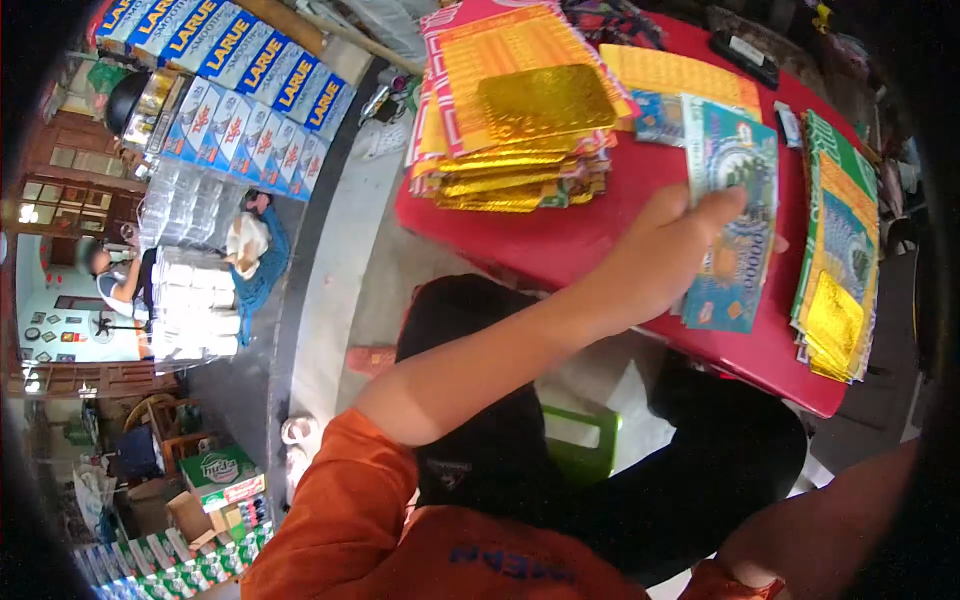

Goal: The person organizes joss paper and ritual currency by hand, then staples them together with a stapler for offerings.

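My left hand reaches over the red table, its thumb pressed on top of a bundle of blue-green printed paper notes, with fingertips showing at the bundle's right edge. To its left is a thick stack of orange and pink papers with gold foil sheets. Right of my hand lies another layered set of green, orange, blue and gold papers. Yellow-orange sheets lie behind the notes. My right arm extends toward the right edge; its hand is out of view.
The red table has a dark, phone-like object at its back. A green stool shows between my legs. Beer cartons, wrapped plastic cups and a seated person are at the left.
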`<action>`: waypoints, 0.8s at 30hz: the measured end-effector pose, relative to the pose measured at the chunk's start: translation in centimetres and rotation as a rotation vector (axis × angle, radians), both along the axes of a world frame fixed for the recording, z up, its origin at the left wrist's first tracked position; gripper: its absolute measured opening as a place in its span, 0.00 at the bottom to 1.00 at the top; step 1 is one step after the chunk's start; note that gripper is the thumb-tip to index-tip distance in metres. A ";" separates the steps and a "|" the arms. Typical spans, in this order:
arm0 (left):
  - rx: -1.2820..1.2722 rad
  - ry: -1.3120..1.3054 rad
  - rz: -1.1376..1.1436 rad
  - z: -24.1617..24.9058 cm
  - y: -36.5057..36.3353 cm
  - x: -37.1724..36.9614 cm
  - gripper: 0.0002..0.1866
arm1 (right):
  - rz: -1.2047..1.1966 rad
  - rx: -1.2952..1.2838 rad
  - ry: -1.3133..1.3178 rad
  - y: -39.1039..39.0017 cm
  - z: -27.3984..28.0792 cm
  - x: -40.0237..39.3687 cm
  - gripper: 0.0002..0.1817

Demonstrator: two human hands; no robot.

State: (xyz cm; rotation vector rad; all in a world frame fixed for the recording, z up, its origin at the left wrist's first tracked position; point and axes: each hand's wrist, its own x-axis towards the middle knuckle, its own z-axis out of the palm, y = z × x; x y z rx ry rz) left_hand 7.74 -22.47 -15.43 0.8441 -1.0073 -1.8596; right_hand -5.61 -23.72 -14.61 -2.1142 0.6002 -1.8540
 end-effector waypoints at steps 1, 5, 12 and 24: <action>-0.002 0.099 -0.014 0.3 0.3 0.0 0.22 | 0.000 0.013 0.004 0.3 -0.2 0.2 0.24; -0.010 0.099 -0.011 0.5 0.3 0.2 0.22 | -0.037 0.020 0.054 0.8 -0.4 -0.4 0.21; -0.029 0.125 -0.001 1.0 0.8 0.2 0.23 | -0.167 0.024 0.163 1.7 -0.5 -2.8 0.18; 0.122 0.022 0.048 2.3 1.5 0.1 0.22 | -0.549 0.022 0.541 6.6 3.5 -13.6 0.13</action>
